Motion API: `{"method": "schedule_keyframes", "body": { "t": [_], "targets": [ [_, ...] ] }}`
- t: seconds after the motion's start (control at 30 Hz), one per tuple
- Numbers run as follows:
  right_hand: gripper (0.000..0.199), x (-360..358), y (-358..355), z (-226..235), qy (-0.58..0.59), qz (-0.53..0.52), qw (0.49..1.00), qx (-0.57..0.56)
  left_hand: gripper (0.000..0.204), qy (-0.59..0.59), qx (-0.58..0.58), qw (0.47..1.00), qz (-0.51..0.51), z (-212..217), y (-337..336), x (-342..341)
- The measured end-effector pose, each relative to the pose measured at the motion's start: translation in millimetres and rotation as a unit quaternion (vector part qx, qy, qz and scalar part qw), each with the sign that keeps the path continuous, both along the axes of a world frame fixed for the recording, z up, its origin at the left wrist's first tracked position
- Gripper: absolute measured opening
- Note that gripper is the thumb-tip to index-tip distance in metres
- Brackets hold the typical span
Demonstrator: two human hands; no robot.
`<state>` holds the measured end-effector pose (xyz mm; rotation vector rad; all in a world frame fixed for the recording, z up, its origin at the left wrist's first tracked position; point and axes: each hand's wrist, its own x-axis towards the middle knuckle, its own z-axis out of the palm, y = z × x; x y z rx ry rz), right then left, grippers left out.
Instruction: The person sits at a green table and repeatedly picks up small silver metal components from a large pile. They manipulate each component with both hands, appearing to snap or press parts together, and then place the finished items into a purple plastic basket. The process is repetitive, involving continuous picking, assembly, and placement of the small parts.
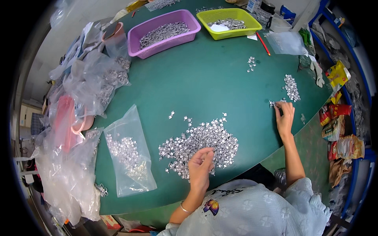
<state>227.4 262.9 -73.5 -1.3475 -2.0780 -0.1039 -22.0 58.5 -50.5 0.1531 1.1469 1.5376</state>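
Pale shirt point(252, 208), left grip point(200, 163) pressed together, right grip point(285, 118) unclear, metal heap point(212, 135) longest sideways

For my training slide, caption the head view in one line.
A person's left grip at a large pile of small silvery parts, right grip by a few more, on a green table.

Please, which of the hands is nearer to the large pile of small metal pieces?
Left: the left hand is at the near edge of the large pile, while the right hand is off to its right, near a smaller pile.
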Motion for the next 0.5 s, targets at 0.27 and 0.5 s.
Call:
{"method": "schedule_keyframes", "body": {
  "t": [0.27, 0.5],
  "targets": [
    [0.011, -24, 8, 34, 0.026, 0.009, 0.999, -0.019, 0.013, 0.008, 0.012, 1.000, -0.008, 2, 2, -10],
    [0.028, -138, -7, 23, 0.025, 0.344, 0.907, -0.240, 0.014, 0.025, -0.016, 1.000, -0.009, 7, 7, -15]
  ]
}}
